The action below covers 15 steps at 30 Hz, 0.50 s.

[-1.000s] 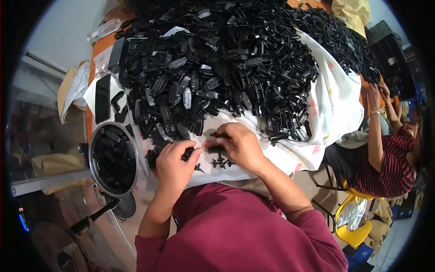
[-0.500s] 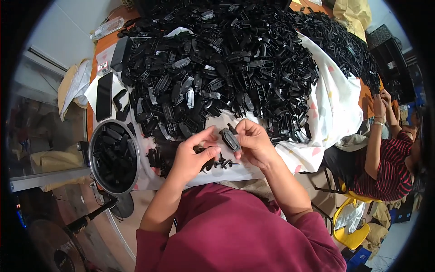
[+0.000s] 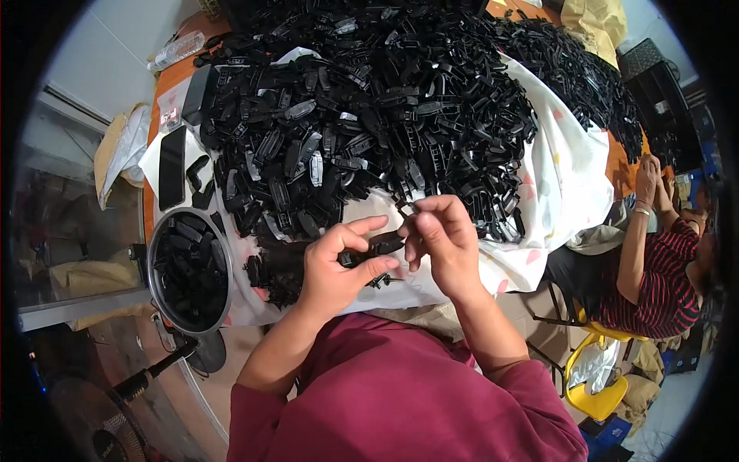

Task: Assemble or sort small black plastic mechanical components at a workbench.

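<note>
An elongated black plastic part (image 3: 385, 245) spans the gap between my two hands, low over the near side of the table. My left hand (image 3: 335, 266) curls around its left end, with thumb and forefinger held apart above and below. The fingers of my right hand (image 3: 446, 246) are bent and pinch at the other end; a small piece (image 3: 408, 209) shows at their tips, too little visible to name. Several small dark pieces (image 3: 381, 281) lie on the cloth under my hands. Beyond them rises a big heap of black plastic parts (image 3: 339, 115).
A round metal bowl (image 3: 229, 269) of black parts sits at the left, near a dark phone (image 3: 172, 165). White patterned cloth (image 3: 573, 185) drapes the table's right side. A person in a striped shirt (image 3: 650, 273) works at the right. A fan (image 3: 100, 423) stands lower left.
My right hand has turned inward and its fingers have curled; the grey face of the part no longer shows. My left hand has shifted slightly right, its thumb and forefinger spreading.
</note>
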Tool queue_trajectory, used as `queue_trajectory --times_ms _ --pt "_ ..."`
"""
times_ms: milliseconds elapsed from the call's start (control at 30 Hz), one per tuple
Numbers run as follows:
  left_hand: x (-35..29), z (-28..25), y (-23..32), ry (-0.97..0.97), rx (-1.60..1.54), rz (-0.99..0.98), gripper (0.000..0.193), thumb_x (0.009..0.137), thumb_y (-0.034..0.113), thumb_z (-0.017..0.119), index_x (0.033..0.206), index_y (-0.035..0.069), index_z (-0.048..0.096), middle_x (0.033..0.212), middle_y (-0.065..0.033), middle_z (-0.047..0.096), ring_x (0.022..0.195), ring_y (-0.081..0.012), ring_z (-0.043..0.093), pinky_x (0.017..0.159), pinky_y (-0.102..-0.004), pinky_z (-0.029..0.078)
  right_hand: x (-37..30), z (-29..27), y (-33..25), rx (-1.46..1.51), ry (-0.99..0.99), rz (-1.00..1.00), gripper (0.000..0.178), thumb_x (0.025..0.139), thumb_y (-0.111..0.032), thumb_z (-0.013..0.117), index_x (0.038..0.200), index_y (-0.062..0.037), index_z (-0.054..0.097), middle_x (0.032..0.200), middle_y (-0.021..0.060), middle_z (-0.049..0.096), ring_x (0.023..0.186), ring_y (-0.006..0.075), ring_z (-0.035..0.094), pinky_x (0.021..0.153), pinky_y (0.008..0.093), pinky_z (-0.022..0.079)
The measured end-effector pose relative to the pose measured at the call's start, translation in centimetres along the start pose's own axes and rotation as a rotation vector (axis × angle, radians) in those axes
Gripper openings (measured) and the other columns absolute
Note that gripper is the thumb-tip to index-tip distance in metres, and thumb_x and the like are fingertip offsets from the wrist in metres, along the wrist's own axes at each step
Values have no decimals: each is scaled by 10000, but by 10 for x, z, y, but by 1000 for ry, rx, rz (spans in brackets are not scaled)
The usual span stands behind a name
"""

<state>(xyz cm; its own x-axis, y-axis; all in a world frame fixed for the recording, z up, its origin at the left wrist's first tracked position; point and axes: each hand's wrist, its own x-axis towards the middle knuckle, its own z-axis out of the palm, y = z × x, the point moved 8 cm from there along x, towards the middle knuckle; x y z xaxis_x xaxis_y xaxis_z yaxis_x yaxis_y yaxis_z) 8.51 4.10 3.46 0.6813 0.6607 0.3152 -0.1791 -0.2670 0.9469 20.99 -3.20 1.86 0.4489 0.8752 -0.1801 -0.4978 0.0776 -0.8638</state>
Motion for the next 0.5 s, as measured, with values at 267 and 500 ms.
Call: queue_trajectory --times_ms 267,500 --pt "-2 -6 -11 41 -173 -225 298 688 2 735 810 32 464 985 -161 612 885 -193 602 770 -297 490 -11 9 -4 -170 -54 -122 167 885 -35 455 1044 15 459 882 146 603 551 104 530 459 222 455" --pt "5 -8 18 -17 121 85 257 657 11 748 845 15 572 926 -130 638 789 -176 622 696 -287 497 -16 18 -4 -180 -154 155 145 895 -136 520 972 -17 549 606 15 520 422 27 352 380 168 247"
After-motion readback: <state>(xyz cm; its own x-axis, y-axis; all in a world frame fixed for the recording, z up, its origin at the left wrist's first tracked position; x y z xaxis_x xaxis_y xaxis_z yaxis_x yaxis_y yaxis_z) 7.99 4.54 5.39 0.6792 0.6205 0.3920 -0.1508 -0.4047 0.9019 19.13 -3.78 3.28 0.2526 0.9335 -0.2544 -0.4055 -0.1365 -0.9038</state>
